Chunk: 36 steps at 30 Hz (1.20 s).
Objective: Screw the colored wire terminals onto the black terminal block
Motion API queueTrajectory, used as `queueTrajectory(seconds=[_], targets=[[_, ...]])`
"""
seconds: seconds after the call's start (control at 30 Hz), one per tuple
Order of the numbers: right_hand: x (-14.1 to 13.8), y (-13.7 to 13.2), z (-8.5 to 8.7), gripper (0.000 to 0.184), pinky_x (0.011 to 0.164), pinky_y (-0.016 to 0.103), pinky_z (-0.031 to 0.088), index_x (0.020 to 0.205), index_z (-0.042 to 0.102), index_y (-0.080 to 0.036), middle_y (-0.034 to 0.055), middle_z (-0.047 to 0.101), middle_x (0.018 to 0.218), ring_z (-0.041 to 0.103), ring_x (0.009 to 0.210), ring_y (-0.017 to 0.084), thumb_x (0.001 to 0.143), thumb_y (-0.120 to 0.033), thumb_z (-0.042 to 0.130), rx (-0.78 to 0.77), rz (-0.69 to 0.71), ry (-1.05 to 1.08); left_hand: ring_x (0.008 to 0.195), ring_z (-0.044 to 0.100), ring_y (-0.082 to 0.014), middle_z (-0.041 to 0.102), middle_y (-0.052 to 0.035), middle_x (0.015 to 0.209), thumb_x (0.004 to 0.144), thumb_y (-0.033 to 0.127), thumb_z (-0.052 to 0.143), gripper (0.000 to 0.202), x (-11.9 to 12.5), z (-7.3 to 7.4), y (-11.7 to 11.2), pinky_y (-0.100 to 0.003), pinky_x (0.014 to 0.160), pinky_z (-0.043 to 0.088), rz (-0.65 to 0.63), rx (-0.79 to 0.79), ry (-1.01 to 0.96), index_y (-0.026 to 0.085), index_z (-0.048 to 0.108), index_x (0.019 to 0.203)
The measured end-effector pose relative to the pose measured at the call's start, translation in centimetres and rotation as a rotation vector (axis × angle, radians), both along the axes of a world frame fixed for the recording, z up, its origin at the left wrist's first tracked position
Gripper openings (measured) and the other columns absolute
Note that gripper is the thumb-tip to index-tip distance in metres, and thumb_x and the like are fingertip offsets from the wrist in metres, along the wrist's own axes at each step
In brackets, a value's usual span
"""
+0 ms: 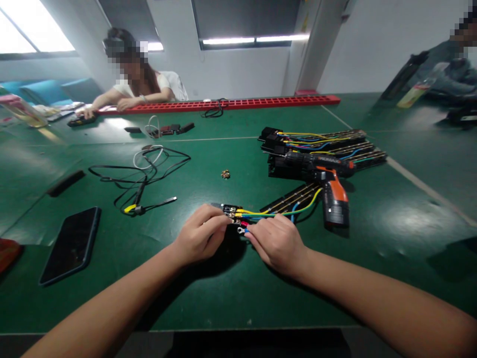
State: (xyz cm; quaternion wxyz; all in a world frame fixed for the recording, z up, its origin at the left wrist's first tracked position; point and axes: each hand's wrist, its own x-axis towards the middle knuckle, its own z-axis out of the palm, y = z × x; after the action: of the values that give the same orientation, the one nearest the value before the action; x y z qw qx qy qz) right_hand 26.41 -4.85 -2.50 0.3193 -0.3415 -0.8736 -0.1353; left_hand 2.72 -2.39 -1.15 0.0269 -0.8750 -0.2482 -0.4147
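A black terminal block (231,211) with brass screws lies at the table's front middle, joined to a long black strip (290,198). My left hand (203,232) is closed around the block's left end, its fingertips at the front terminals. Yellow, green and blue wires (298,211) run from the block toward the right. My right hand (278,243) pinches a wire end with a blue-sleeved ring terminal (242,230), close beside the block's front edge. Its other fingers are curled, and they hide most of that wire. A red sleeve (245,223) shows just above the ring terminal.
A power drill (330,184) lies against several wired black strips (324,141). Behind the block is a small heap of brass screws (225,174). Left are a phone (70,246) and tangled cables (143,171). A red slotted rail (242,104) crosses the back, where another person sits.
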Motion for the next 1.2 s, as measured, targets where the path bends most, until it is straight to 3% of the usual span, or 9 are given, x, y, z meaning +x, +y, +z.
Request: queueTrajectory(seconds=[0.63,0.87,1.2], targets=[[-0.07,-0.05,0.16,0.023,0.069,0.033,0.023,0.086,0.068,-0.015,0.0016,0.059,0.069,0.046,0.068,0.013,0.099,-0.029,0.054,0.020,-0.029,-0.049,0.080,0.062,-0.0165,0.067,-0.0076,0.093,0.088,0.004,0.054,0.026,0.62,-0.07,-0.11,-0.030,0.072,0.054,-0.053,0.016,0.019,0.018,0.065,0.108],[0.04,-0.01,-0.01,0.024,0.068,0.032,0.025,0.089,0.069,-0.015,0.0013,0.060,0.070,0.047,0.068,0.012,0.100,-0.029,0.053,0.014,-0.017,-0.051,0.087,0.065,-0.0185,0.071,-0.0099,0.101,0.088,0.003,0.058,0.035,0.51,-0.25,-0.11,-0.033,0.077,0.057,-0.072,0.015,0.026,0.016,0.064,0.120],[0.13,0.11,-0.26,0.022,0.068,0.030,0.031,0.085,0.066,-0.015,0.0014,0.059,0.071,0.050,0.069,0.011,0.100,-0.025,0.053,-0.010,0.032,-0.019,0.088,0.070,-0.0183,0.075,-0.0089,0.100,0.090,0.007,0.060,0.035,0.41,-0.74,0.00,-0.033,0.080,0.060,-0.081,0.013,0.012,0.018,0.063,0.123]])
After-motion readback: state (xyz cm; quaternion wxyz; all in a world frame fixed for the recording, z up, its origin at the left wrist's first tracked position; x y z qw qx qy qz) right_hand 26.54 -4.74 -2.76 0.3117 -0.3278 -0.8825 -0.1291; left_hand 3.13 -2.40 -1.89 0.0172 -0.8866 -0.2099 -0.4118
